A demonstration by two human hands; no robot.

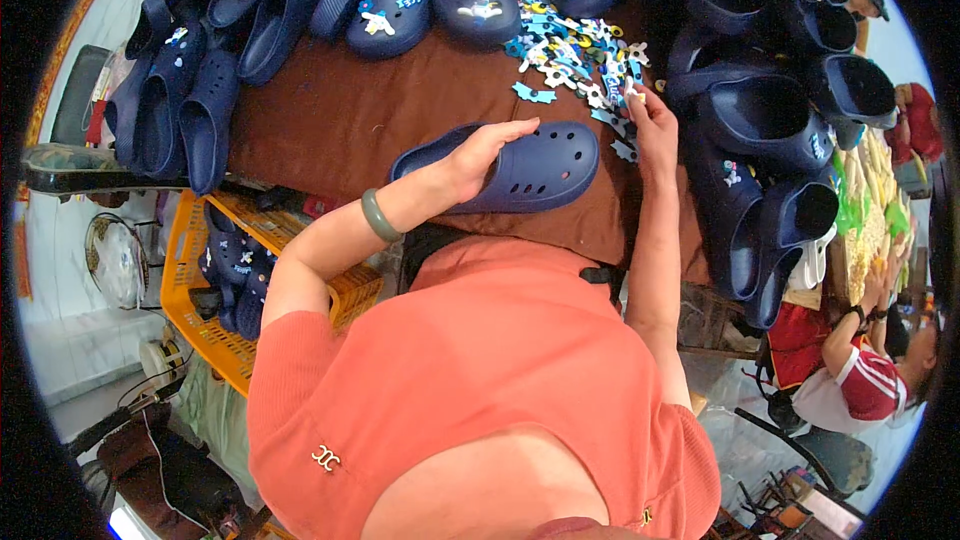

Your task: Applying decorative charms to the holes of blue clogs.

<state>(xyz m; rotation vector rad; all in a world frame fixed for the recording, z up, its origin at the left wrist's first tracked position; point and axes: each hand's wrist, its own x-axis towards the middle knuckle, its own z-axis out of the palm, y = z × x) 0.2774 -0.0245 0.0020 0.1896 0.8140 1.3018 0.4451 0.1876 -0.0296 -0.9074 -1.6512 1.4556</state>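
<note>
A dark blue clog point(550, 168) with holes in its upper lies in front of me, toe to the right. My left hand point(487, 155), with a green bangle on the wrist, holds it at the opening; the fingers stretch along its far side and the thumb is hidden. To the right, my right hand point(652, 120) pinches a small white shoe charm point(634, 92) at the edge of a pile of charms point(575, 45). Blue, white and yellow pieces make up that pile. Past it stand clogs fitted with charms, such as a decorated clog point(395, 10).
Brown cloth point(310, 105) covers the table. Clogs point(205, 120) line its left side and more clogs point(755, 110) crowd the right. An orange crate point(185, 270) holding clogs stands low on the left. At far right sits another person point(865, 380) at work.
</note>
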